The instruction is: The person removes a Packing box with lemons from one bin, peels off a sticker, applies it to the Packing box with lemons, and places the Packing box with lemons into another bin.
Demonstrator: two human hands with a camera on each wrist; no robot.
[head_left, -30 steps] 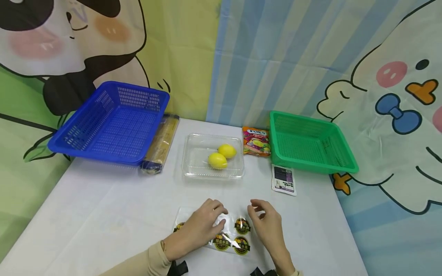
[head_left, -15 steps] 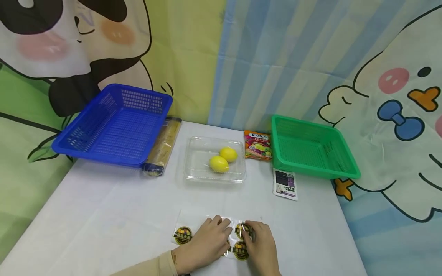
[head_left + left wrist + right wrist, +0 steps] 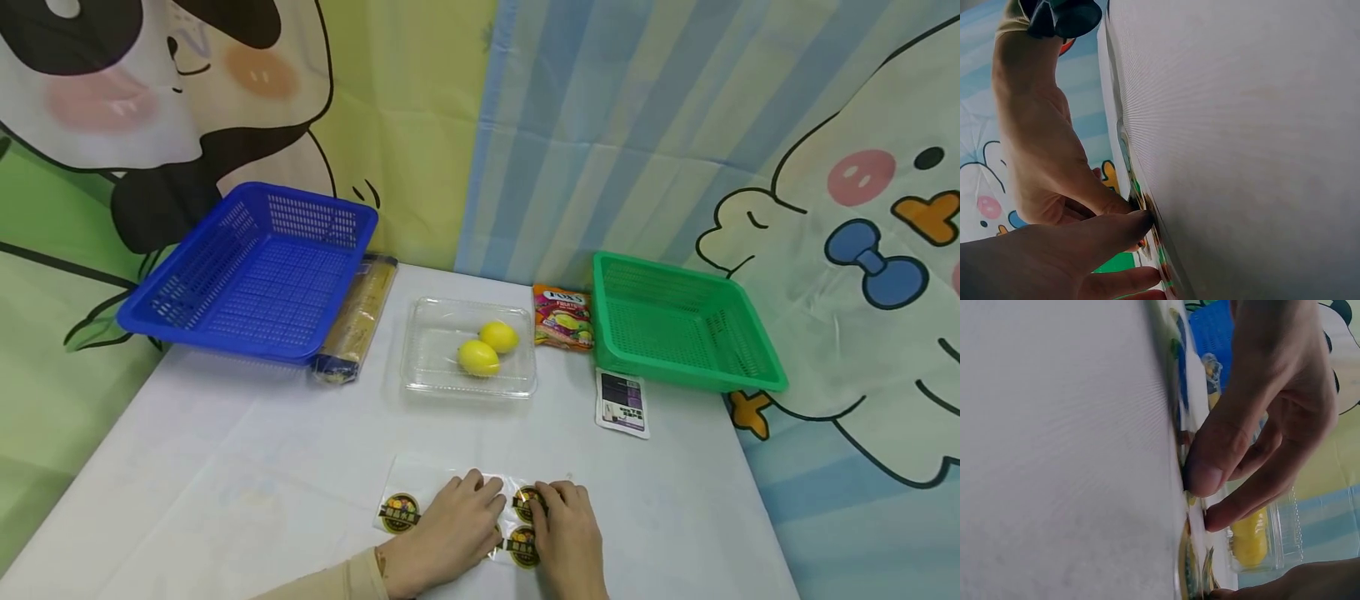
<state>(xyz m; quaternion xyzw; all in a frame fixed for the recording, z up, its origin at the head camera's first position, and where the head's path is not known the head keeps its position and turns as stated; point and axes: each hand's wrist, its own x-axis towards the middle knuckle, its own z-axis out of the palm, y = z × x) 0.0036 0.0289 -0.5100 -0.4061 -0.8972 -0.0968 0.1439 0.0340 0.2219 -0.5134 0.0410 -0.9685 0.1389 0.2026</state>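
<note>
A clear sheet of round black-and-gold stickers (image 3: pixel 399 512) lies flat on the white table near its front edge. Over the middle of it is my left hand (image 3: pixel 459 532); its thumb (image 3: pixel 1205 478) and a fingertip press down on the sheet. My right hand (image 3: pixel 570 540) is at the sheet's right end, thumb and index finger pinching at the edge of a round sticker (image 3: pixel 524 502) there. In the right wrist view a thin sticker edge (image 3: pixel 1209 565) stands up beside the right fingertips. The hands cover some of the stickers.
Behind the sheet, a clear plastic box (image 3: pixel 431 367) holds two lemons (image 3: pixel 478 358). A blue basket (image 3: pixel 217 337) and a long noodle pack (image 3: pixel 358 321) stand at back left. At back right are a candy bag (image 3: pixel 562 319), a green basket (image 3: pixel 693 379) and a small white-purple packet (image 3: pixel 622 406).
My right hand came left and down onto the sheet's right end, where its fingers closed on a sticker. The left hand lowered onto the sheet. The view shifted slightly.
</note>
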